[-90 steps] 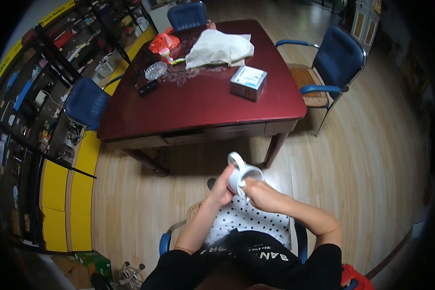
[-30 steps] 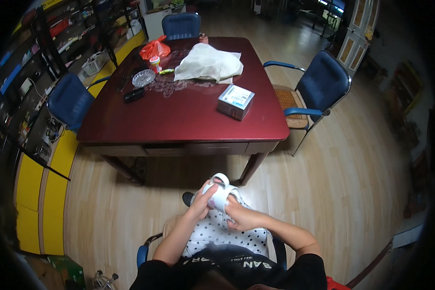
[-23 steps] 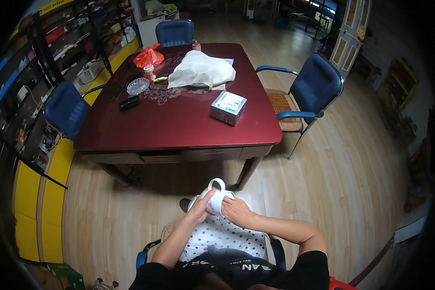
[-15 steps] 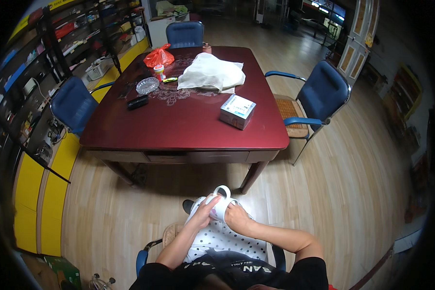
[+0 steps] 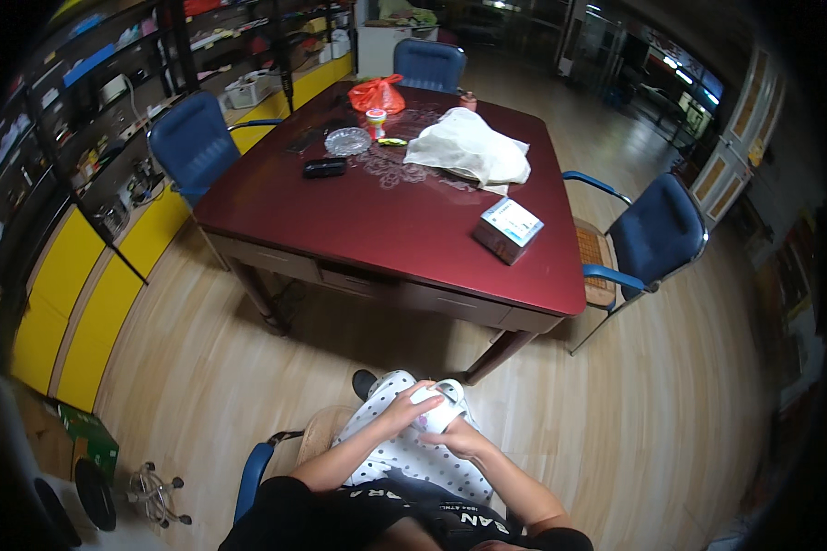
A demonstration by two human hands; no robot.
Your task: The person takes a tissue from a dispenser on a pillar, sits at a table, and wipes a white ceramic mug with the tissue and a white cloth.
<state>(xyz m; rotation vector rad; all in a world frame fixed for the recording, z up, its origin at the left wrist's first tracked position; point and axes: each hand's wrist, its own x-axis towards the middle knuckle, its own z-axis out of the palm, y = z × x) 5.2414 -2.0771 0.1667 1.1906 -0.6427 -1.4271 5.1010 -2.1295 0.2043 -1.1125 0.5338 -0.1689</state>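
I sit on a chair a short way back from a dark red table (image 5: pixel 377 220). Both hands hold a small white object (image 5: pixel 435 410), partly grey and rounded, over my lap, which is covered in white cloth with dark dots. My left hand (image 5: pixel 402 410) grips its left side with the fingers on top. My right hand (image 5: pixel 452 439) cups it from below and from the right. What the object is I cannot tell; my fingers hide much of it.
On the table lie a small box (image 5: pixel 509 229), a crumpled white cloth bag (image 5: pixel 469 151), a red plastic bag (image 5: pixel 379 92), a glass dish (image 5: pixel 347 140) and a black flat object (image 5: pixel 324 167). Blue chairs (image 5: pixel 654 241) stand around it. Shelves line the left wall above yellow cabinets (image 5: pixel 73 294).
My hands with the white object have come down from in front of me to my lap. My head has tipped up, so the table now fills more of the view.
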